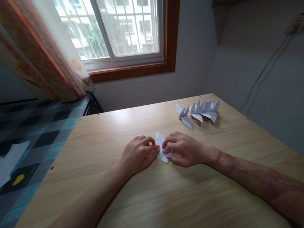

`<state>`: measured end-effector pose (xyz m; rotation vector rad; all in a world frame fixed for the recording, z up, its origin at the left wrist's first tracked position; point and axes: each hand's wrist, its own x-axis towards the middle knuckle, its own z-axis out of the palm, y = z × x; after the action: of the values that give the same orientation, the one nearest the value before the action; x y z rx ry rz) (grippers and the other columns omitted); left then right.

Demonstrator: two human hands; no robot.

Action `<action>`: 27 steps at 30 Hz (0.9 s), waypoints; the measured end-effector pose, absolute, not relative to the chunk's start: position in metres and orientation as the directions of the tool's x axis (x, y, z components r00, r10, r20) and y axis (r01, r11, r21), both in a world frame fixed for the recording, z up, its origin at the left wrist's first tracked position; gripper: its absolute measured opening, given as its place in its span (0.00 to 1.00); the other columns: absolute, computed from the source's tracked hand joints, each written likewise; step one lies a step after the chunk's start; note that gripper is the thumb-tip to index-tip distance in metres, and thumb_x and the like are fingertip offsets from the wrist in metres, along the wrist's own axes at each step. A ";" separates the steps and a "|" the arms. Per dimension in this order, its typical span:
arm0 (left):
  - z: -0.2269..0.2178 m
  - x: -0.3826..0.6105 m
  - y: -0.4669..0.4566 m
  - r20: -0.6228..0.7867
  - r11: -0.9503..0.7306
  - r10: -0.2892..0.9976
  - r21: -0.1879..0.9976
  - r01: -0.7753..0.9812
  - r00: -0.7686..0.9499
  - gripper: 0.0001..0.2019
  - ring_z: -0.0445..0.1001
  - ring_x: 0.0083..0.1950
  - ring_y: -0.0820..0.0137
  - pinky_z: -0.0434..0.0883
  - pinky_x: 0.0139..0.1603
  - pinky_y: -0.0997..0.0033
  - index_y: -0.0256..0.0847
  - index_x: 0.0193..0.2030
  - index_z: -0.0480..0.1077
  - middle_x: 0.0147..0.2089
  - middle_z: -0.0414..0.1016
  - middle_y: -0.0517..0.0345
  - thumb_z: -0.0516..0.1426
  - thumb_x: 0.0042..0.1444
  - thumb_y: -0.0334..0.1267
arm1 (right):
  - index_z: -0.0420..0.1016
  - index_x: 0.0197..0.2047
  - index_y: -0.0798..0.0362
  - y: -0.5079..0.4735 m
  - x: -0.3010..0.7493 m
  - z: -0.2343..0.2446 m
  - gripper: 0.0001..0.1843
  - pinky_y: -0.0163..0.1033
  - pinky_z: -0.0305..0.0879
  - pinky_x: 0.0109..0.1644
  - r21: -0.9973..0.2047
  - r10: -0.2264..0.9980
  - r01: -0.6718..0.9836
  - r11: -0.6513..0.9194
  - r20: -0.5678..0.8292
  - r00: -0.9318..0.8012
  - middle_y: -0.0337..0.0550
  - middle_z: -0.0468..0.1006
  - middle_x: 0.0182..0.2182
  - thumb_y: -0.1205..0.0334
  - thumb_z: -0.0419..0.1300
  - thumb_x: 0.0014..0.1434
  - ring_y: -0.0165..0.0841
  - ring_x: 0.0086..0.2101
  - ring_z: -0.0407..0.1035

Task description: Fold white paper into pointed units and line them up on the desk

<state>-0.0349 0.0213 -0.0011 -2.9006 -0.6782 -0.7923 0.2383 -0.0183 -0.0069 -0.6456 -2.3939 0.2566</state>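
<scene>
A small piece of folded white paper [159, 138] lies on the wooden table between my two hands, its pointed tip toward the window. My left hand [140, 152] has its fingers closed on the paper's left edge, thumb against it. From the other side, my right hand [183, 148] presses its bent fingers onto the right part of the paper and covers some of it. Farther back on the right stand several folded white paper pieces [203, 111] with pointed wings, close together in a row.
The wooden table [121, 216] reaches toward the wall under the window [130, 22]. Left of it is a bed with a checked cover [42, 121], white paper sheets [4, 168] lying on top. A cable [264, 66] runs down the right wall.
</scene>
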 end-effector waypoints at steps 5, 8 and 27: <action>-0.001 -0.036 0.023 0.472 -0.883 0.463 0.167 0.440 0.751 0.09 0.85 0.46 0.63 0.77 0.54 0.57 0.50 0.50 0.85 0.50 0.87 0.57 0.63 0.71 0.44 | 0.81 0.57 0.46 -0.018 0.239 -0.011 0.15 0.52 0.76 0.58 -0.329 0.472 0.344 0.879 0.512 -0.717 0.48 0.85 0.51 0.64 0.67 0.67 0.43 0.49 0.80; -0.001 -0.037 0.024 0.446 -0.876 0.482 0.221 0.429 0.755 0.09 0.86 0.50 0.62 0.76 0.59 0.56 0.49 0.52 0.84 0.53 0.87 0.57 0.65 0.69 0.44 | 0.81 0.57 0.46 -0.017 0.239 -0.012 0.16 0.50 0.78 0.56 -0.342 0.476 0.338 0.877 0.515 -0.713 0.47 0.85 0.50 0.66 0.66 0.67 0.42 0.48 0.80; 0.002 -0.043 0.034 0.432 -0.930 0.365 0.195 0.310 0.825 0.09 0.83 0.49 0.65 0.76 0.55 0.63 0.45 0.51 0.82 0.51 0.86 0.53 0.58 0.74 0.36 | 0.81 0.51 0.47 -0.012 0.241 -0.014 0.07 0.51 0.75 0.57 -0.137 0.450 0.460 0.878 0.567 -0.690 0.46 0.88 0.50 0.59 0.68 0.71 0.43 0.49 0.80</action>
<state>-0.0430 0.0341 0.0020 -3.1115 -0.5780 -0.7745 0.2407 -0.0123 -0.0141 -0.6545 -2.4325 -0.0208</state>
